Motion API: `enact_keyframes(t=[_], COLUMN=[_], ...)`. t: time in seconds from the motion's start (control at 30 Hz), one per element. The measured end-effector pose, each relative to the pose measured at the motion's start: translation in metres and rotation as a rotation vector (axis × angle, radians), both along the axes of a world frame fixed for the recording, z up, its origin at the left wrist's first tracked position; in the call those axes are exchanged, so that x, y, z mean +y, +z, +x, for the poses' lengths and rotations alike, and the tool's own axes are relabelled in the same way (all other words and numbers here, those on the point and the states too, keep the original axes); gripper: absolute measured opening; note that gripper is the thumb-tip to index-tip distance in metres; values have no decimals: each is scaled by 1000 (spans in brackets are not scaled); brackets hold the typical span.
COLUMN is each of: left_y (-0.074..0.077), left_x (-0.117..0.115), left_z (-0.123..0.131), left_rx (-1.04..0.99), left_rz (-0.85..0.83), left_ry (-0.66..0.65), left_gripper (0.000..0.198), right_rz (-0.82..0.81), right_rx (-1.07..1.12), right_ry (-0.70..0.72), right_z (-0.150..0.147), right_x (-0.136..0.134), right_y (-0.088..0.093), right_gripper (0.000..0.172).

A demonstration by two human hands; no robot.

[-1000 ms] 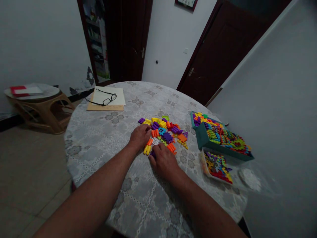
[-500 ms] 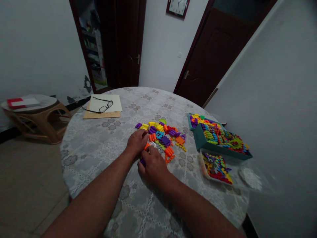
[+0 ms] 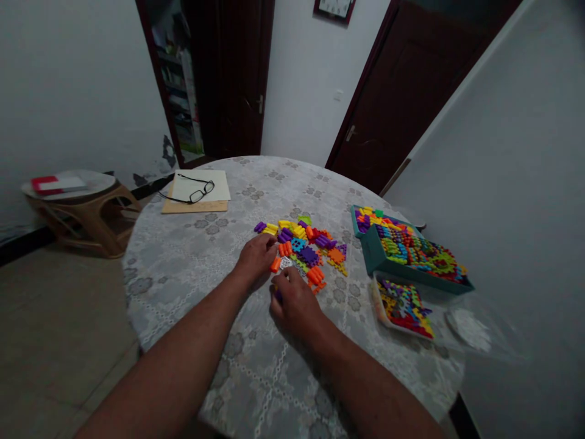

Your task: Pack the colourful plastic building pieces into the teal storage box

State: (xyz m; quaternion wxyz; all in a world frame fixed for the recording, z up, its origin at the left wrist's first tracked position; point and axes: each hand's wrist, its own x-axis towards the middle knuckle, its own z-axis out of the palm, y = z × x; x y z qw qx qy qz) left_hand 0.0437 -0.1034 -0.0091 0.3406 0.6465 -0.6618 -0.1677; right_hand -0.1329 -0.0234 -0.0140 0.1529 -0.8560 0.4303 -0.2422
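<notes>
A loose pile of colourful plastic building pieces lies on the table in front of me, with a purple toothed square and a blue windowed piece among them. My left hand rests at the pile's left edge with its fingers curled inward; what they hold, if anything, is hidden. An orange piece and a white piece lie between the hands. Closed at the near edge of the pile, my right hand has a purple building piece in its fingers, mostly covered by them.
On the right stand a teal box full of pieces, its piece-filled lid and a clear tub of more pieces. A plastic bag lies by the tub. Glasses rest on paper at the far left.
My hands have drawn a little apart, the right one shifting right with the purple piece. The orange and white pieces between them show more. The whole view has shifted slightly.
</notes>
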Motion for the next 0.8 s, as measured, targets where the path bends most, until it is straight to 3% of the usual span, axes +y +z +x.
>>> enact_keyframes(t=[0.17,0.27,0.33,0.47,0.7,0.8], left_y=[18,25,26,24,44,46], left_x=[16,27,32,29,30,37], left_z=[7,6,5,4,-6,-20], left_rx=[-190,-259,-320,-311,157,190], left_rz=[94,145,168,131,-179,-246], left_ry=[-155,-195,-218,-248,-355,-448], left_gripper=[39,44,39,25,37,36], right_rz=[59,337,596,926,1064,1094], right_rx=[-405,-739,-1011,-1420,-1644,-1596], right_ry=[-80,-219,-265,-173,-269,-137], right_z=[-8,-13,-16,-21,-27,-24], right_x=[-10,-20,-27,-37,-42,-39], right_y=[1,7,11,17,20,21], right_gripper=[32,25,29,39,40,45])
